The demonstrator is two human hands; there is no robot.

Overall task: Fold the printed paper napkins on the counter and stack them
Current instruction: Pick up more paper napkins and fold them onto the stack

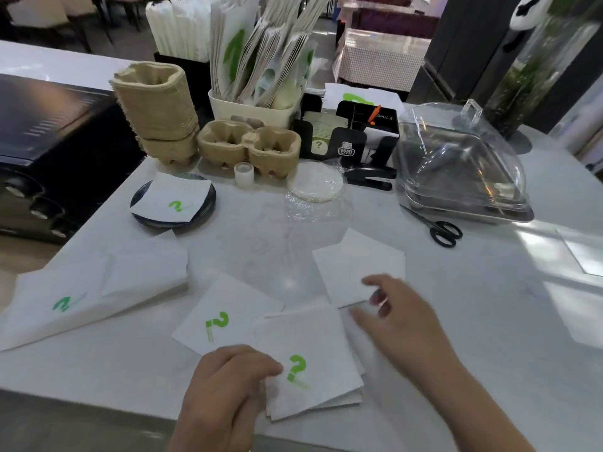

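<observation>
Counter: white counter (456,288) ran from near edge to far clutter.
Left hand: left hand (225,383) lay at the near edge, fingers curled and pressed onto the left border of the folded stack; thumb position hidden, so a true pinch could not be told.
Folded stack: folded stack (310,363) of napkins sat near centre, green question mark upward, layered edges showing along its near side.
Right hand: right hand (398,318) was blurred, just right of the stack, fingers loosely spread and pointing left over the near corner of the blank napkin; contact could not be told.
Blank napkin: blank napkin (359,265) lay flat, farther than the stack and slightly right.
Single napkin: single napkin (225,314) with a green mark lay left of the stack, its right corner tucked under it.
Unfolded pile: unfolded pile (91,295) rested at the near left.
Plate: dark plate (208,203) stood far left, carrying one more printed napkin (169,200).
Scissors: black scissors (437,228) lay to the right, well apart from the napkins.
Cup carriers: cardboard cup carriers (248,146) stood at the far side.
</observation>
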